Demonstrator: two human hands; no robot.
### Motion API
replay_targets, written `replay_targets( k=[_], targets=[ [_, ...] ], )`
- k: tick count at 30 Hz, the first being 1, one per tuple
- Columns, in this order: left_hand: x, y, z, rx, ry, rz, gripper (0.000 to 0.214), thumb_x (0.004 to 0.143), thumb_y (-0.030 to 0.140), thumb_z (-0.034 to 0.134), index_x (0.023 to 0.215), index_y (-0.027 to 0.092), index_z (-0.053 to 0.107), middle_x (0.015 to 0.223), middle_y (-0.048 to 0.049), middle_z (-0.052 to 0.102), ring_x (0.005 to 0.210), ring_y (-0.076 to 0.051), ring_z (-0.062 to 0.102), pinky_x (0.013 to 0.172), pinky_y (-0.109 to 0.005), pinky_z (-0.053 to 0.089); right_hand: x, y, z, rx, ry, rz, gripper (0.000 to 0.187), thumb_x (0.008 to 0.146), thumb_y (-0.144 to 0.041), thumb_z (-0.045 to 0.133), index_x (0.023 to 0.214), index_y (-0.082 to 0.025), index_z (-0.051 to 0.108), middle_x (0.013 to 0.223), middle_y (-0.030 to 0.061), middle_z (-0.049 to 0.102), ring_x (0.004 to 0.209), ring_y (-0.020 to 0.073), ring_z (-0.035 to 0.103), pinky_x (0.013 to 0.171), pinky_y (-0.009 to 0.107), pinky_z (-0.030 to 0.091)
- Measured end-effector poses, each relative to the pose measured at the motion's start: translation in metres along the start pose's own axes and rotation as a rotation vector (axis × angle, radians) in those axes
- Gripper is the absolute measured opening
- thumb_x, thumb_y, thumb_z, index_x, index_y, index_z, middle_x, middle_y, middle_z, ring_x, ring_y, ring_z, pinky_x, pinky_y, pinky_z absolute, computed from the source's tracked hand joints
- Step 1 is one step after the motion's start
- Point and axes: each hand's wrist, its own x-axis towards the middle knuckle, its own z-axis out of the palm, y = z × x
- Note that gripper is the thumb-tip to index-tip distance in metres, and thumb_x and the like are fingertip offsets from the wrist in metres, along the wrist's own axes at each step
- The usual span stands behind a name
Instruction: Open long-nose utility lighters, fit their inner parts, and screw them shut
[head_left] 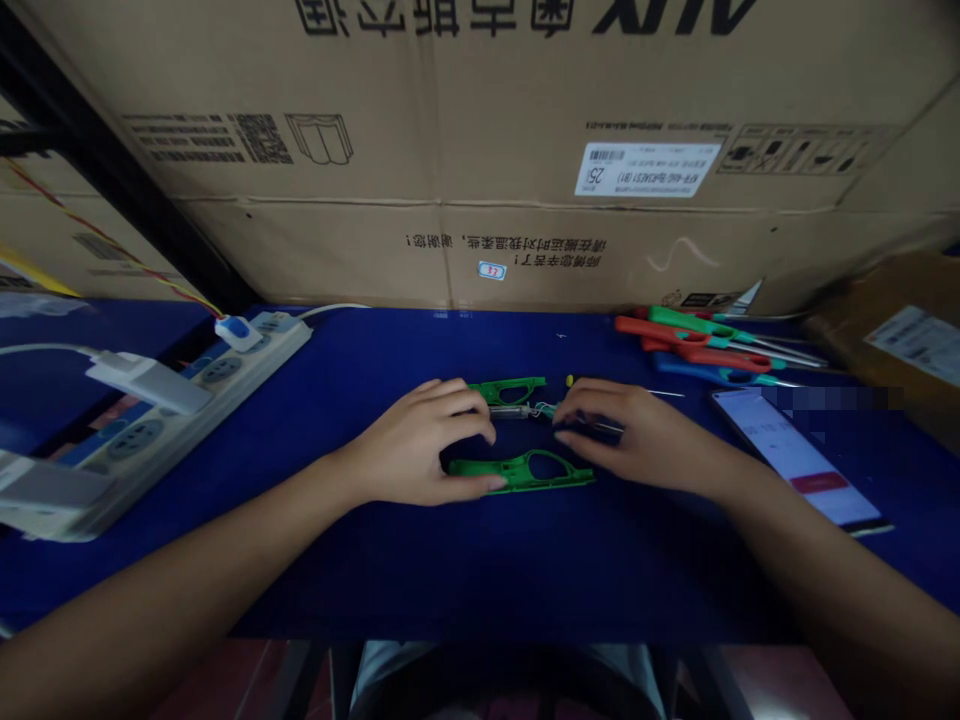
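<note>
My left hand (435,445) is curved with fingers apart. Its thumb rests on the near end of a green plastic lighter shell half (536,472), and its fingertips are by a second green shell half (514,389). Between the halves lies a slim clear-and-metal piece (510,411) with thin wires (538,408) at its right end. My right hand (611,425) is closed, its fingertips pinching a small teal part (549,411) at those wires. A dark, thin piece (606,428) shows under its palm. Behind it is a thin metal rod (666,393) with a yellow end (570,381).
Several long-nosed lighters (697,345) in red, green and blue lie piled at the back right. A phone (799,460) lies to the right. Power strips (180,400) with plugs run along the left. A large cardboard box (375,200) walls off the back of the blue table (480,570).
</note>
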Motion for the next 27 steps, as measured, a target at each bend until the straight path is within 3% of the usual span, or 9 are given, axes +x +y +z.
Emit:
replay_targets(
  k=[2,5,9,14,17,20,23,27],
  targets=[
    [0.001,-0.004,0.002,0.026,0.060,-0.058,0.027,0.099,0.043,0.059,0.112,0.022,0.069,0.109,-0.0061,0.067,0.103,-0.022,0.061,0.093,-0.038,0.047,-0.002,0.010,-0.004,-0.156,0.054,0.068,0.010,0.095,-0.024,0.059,0.102,-0.021,0.066,0.100,0.0062,0.068,0.085,0.0196,0.066,0.078,0.034,0.051],
    [0.002,-0.012,0.009,0.051,0.099,-0.107,0.026,0.101,0.033,0.056,0.122,0.023,0.068,0.112,-0.0071,0.065,0.103,-0.022,0.059,0.093,-0.039,0.049,-0.006,0.023,-0.007,-0.254,0.016,0.125,0.016,0.091,-0.030,0.065,0.104,-0.021,0.065,0.103,0.0075,0.067,0.086,0.0224,0.066,0.077,0.036,0.051],
    [0.003,-0.017,0.019,0.009,0.104,-0.133,0.020,0.098,0.030,0.062,0.115,0.023,0.071,0.109,-0.0063,0.064,0.099,-0.021,0.060,0.094,-0.041,0.049,-0.004,0.024,0.001,-0.166,-0.066,0.138,0.010,0.093,-0.027,0.061,0.100,-0.021,0.065,0.100,0.0061,0.064,0.079,0.0181,0.063,0.072,0.032,0.050],
    [0.004,-0.015,0.020,-0.033,0.143,-0.141,0.013,0.094,0.023,0.065,0.105,0.021,0.071,0.105,-0.0050,0.065,0.097,-0.020,0.062,0.098,-0.043,0.049,0.004,0.015,0.013,-0.085,-0.005,0.177,0.002,0.089,-0.020,0.061,0.089,-0.021,0.060,0.088,0.0026,0.062,0.073,0.0157,0.059,0.067,0.029,0.047],
    [0.003,-0.013,0.018,-0.036,0.139,-0.159,0.013,0.091,0.023,0.067,0.103,0.021,0.070,0.105,-0.0044,0.065,0.098,-0.020,0.063,0.099,-0.043,0.050,0.006,0.013,0.014,0.014,0.035,0.246,0.012,0.088,-0.030,0.065,0.089,-0.022,0.056,0.080,0.0001,0.061,0.067,0.0149,0.058,0.061,0.028,0.046],
    [0.003,-0.012,0.016,-0.028,0.132,-0.168,0.013,0.088,0.025,0.069,0.100,0.020,0.070,0.105,-0.0044,0.066,0.098,-0.021,0.063,0.097,-0.042,0.051,0.008,0.013,0.016,0.160,0.082,0.311,0.014,0.094,-0.035,0.058,0.095,-0.021,0.058,0.073,-0.0014,0.060,0.062,0.0147,0.056,0.058,0.028,0.045],
    [0.003,-0.010,0.016,-0.032,0.126,-0.160,0.010,0.087,0.024,0.069,0.096,0.020,0.068,0.101,-0.0037,0.068,0.095,-0.021,0.063,0.093,-0.041,0.051,0.009,0.015,0.021,0.129,0.085,0.231,0.015,0.096,-0.031,0.056,0.103,-0.020,0.064,0.082,0.0016,0.062,0.067,0.0147,0.057,0.061,0.029,0.047],
    [0.004,-0.009,0.017,-0.063,0.123,-0.156,0.007,0.085,0.019,0.068,0.091,0.019,0.067,0.092,-0.0023,0.070,0.089,-0.020,0.064,0.083,-0.035,0.051,0.008,0.014,0.027,0.092,0.064,0.140,0.007,0.094,-0.025,0.061,0.096,-0.020,0.067,0.090,0.0035,0.061,0.069,0.0135,0.055,0.064,0.028,0.047]
  ],
)
